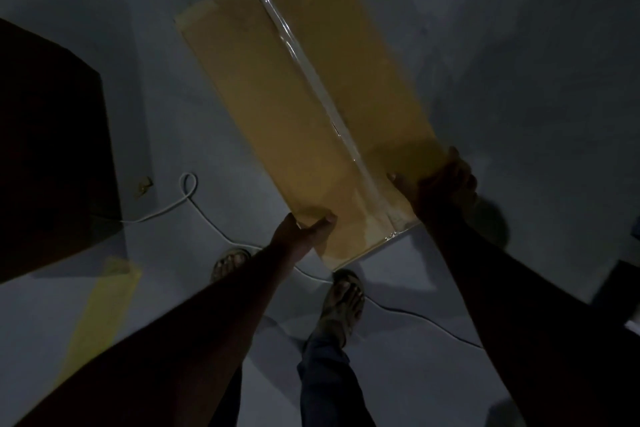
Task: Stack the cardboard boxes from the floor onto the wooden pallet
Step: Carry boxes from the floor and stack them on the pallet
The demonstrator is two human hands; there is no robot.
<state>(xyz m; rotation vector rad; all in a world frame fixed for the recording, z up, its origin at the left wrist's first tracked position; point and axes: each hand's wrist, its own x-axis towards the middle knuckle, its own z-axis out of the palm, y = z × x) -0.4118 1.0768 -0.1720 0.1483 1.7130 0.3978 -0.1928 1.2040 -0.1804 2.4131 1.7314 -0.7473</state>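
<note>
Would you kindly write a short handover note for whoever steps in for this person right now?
Left hand: grips the near edge of the long tan cardboard box sealed with clear tape.
Right hand: grips the box's near right corner.
The box is held above the grey floor. A white cable runs across the floor near the sandalled feet.
Done: box picked up.
Left: find the pallet, which is not visible here, and set the box on it.

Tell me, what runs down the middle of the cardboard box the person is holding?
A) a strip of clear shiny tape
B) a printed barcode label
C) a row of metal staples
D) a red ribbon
A: a glossy clear tape strip runs lengthwise along the centre seam of the cardboard box, which the left hand and right hand grip at its near end.
</note>
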